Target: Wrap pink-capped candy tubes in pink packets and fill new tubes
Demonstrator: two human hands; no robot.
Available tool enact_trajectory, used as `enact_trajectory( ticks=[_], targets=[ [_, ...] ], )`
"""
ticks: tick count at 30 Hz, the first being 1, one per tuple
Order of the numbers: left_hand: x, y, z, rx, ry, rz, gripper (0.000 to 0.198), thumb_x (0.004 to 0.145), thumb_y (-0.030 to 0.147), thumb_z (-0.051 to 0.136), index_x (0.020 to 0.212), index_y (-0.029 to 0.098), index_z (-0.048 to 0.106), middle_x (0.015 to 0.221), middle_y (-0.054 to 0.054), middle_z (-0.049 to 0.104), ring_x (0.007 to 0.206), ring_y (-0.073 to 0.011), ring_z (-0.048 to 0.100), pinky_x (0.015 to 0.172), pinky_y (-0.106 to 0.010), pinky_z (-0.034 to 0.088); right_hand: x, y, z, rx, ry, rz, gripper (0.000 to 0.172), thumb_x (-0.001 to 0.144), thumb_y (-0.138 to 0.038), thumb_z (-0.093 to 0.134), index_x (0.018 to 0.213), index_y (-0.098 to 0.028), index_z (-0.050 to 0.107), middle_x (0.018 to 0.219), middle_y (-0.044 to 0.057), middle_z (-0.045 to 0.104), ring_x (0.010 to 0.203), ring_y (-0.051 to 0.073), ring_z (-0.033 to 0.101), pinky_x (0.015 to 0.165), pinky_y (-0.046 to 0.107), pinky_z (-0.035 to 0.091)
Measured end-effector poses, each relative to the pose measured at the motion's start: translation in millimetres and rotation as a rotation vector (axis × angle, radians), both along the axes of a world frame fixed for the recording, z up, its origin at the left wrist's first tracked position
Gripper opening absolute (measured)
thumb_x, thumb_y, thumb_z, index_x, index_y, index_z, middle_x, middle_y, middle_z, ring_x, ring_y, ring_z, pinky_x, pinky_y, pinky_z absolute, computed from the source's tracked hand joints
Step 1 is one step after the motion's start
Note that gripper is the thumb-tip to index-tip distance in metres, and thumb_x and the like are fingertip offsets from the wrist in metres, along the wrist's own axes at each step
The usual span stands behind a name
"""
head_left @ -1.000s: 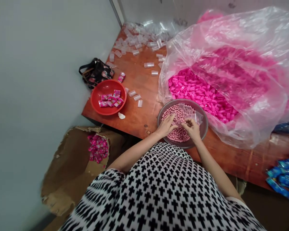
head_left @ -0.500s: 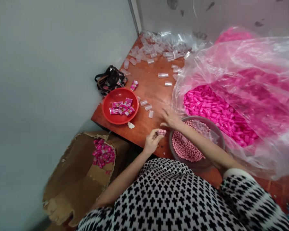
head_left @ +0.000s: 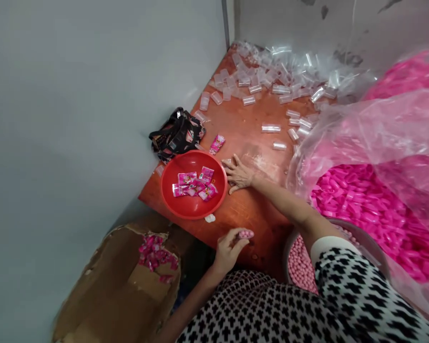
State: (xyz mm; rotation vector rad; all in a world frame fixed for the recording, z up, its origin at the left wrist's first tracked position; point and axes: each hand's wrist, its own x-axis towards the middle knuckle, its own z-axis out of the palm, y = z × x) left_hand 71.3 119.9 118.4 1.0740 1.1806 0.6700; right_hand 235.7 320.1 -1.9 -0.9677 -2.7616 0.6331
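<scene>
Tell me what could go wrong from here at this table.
1. The left hand pinches a small cluster of pink beads at its fingertips; if that grip slips, beads might drop.
2. The right hand is spread close beside the red bowl, which sits near the table edge; a nudge could push it outward.
3. The right sleeve overlaps the grey bowl in view; if low enough, it might brush the contents.

The right forearm point(head_left: 288, 196) and patterned sleeve point(head_left: 350, 278) block much of the bead bowl point(head_left: 372, 243) from me. My right grip point(head_left: 240, 175) partly hides a clear plastic piece point(head_left: 227, 162). What encloses the pink beads point(head_left: 246, 234) in my left grip point(head_left: 227, 252) is too small to tell. The plastic bag point(head_left: 411, 126) and cardboard box point(head_left: 107, 281) run off-frame.
</scene>
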Motion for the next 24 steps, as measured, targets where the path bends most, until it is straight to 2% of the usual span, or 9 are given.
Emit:
enact_trajectory(
  ticks=[3,6,10,13,14,16,19,22,24],
  targets=[
    [-1,11,-2.5,-0.001,0.000,-0.030,0.015,0.080,0.026,0.064,0.095,0.027,0.066,0.094,0.000,0.075,0.086,-0.0178,0.072,0.079,-0.033,0.061,-2,14,-2.8,-0.033,-0.003,-0.024,0.055,0.081,-0.054,0.060,0.130,-0.030,0.052,0.147,0.007,0.042,0.140,0.035,0.025,0.110,0.067,0.002],
    [0,20,-5.2,0.016,-0.016,-0.020,0.016,0.080,0.025,0.064,0.096,0.028,0.066,0.094,0.000,0.075,0.086,-0.0174,0.071,0.080,-0.033,0.060,14,21,-2.9,-0.038,-0.050,-0.144,0.056,0.085,-0.054,0.055,0.134,-0.028,0.048,0.151,0.008,0.036,0.140,0.035,0.024,0.110,0.066,0.005],
    [5,26,-8.3,0.019,-0.048,0.025,0.016,0.078,0.025,0.065,0.094,0.026,0.066,0.094,-0.001,0.075,0.087,-0.0179,0.072,0.082,-0.034,0.060,62,27,3.5,-0.035,-0.117,-0.549,0.064,0.084,-0.054,0.056,0.139,-0.024,0.042,0.155,0.012,0.027,0.142,0.040,0.015,0.108,0.070,0.002],
    [16,29,-8.6,-0.038,-0.060,0.108,0.017,0.074,0.028,0.069,0.091,0.023,0.067,0.093,-0.002,0.075,0.087,-0.0193,0.072,0.085,-0.036,0.059,91,16,25.7,-0.042,-0.065,-0.774,0.069,0.085,-0.052,0.056,0.143,-0.019,0.037,0.156,0.016,0.020,0.144,0.041,0.008,0.108,0.070,0.006],
    [20,31,-8.3,-0.061,-0.066,0.127,0.018,0.073,0.029,0.070,0.089,0.021,0.067,0.093,-0.002,0.075,0.088,-0.0196,0.071,0.086,-0.037,0.058,97,6,38.0,-0.066,-0.004,-0.782,0.068,0.087,-0.050,0.054,0.144,-0.018,0.035,0.155,0.016,0.022,0.144,0.039,0.012,0.110,0.067,0.011],
    [31,35,-7.2,-0.114,-0.129,0.129,0.020,0.072,0.034,0.070,0.086,0.019,0.068,0.092,-0.004,0.074,0.090,-0.0208,0.071,0.088,-0.039,0.057,103,-25,69.1,-0.176,0.180,-0.697,0.061,0.091,-0.046,0.048,0.144,-0.019,0.034,0.149,0.014,0.035,0.138,0.032,0.032,0.110,0.056,0.028],
    [48,38,-5.6,-0.181,-0.255,0.105,0.034,0.067,0.042,0.074,0.087,0.016,0.067,0.095,-0.005,0.074,0.088,-0.0216,0.070,0.085,-0.040,0.058,108,-89,122.7,-0.417,0.446,-0.517,0.050,0.091,-0.048,0.048,0.136,-0.027,0.047,0.130,0.007,0.055,0.111,0.022,0.058,0.096,0.043,0.048],
    [68,31,-2.4,-0.226,-0.313,0.009,0.048,0.063,0.048,0.076,0.096,0.014,0.067,0.097,-0.007,0.073,0.087,-0.0222,0.070,0.083,-0.042,0.058,116,-155,163.2,-0.458,0.552,-0.472,0.048,0.087,-0.048,0.056,0.131,-0.029,0.052,0.121,0.006,0.057,0.103,0.019,0.060,0.090,0.038,0.051],
    [82,21,0.9,-0.210,-0.308,-0.086,0.052,0.063,0.051,0.075,0.099,0.014,0.067,0.096,-0.007,0.073,0.086,-0.0220,0.069,0.081,-0.041,0.058,125,-191,176.4,-0.391,0.546,-0.481,0.049,0.085,-0.046,0.060,0.131,-0.029,0.052,0.116,0.006,0.057,0.104,0.019,0.058,0.090,0.038,0.051]
  ],
)
